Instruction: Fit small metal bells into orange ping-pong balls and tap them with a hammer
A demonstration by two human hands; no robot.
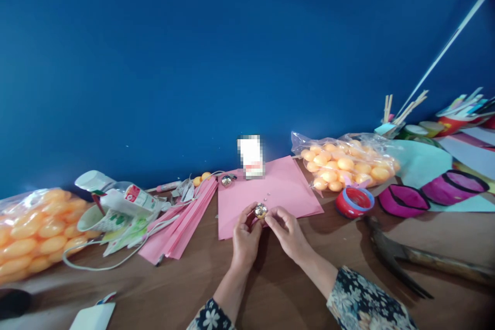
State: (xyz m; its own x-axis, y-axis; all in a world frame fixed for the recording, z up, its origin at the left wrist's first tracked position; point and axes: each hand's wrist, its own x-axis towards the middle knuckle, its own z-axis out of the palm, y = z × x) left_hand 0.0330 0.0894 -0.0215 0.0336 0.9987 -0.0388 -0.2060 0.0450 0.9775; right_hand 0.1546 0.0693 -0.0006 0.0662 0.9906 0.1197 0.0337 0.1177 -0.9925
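Observation:
A shiny, rounded metallic piece [261, 210], silver and gold in tone, is pinched between the thumb and fingers of my left hand [246, 237]. My right hand [288, 232] is closed in a pinch at the piece's right side; what its fingertips hold, if anything, is too small to make out. Both hands are over the near edge of a pink paper sheet [288, 178]. A few tiny shiny bits [266, 197] lie on the paper just beyond my fingers. Another shiny metallic piece [227, 180] rests near the sheet's far left corner.
Bags of orange balls [344, 165] stand right and far left. Pink paper strips [189, 227], a white cord [116, 266] and a plastic bottle [133, 198] lie left. Rightward are a red bowl [353, 203], magenta fabric rings [404, 201] and a claw hammer [402, 252]. A blue wall [232, 62] rises behind.

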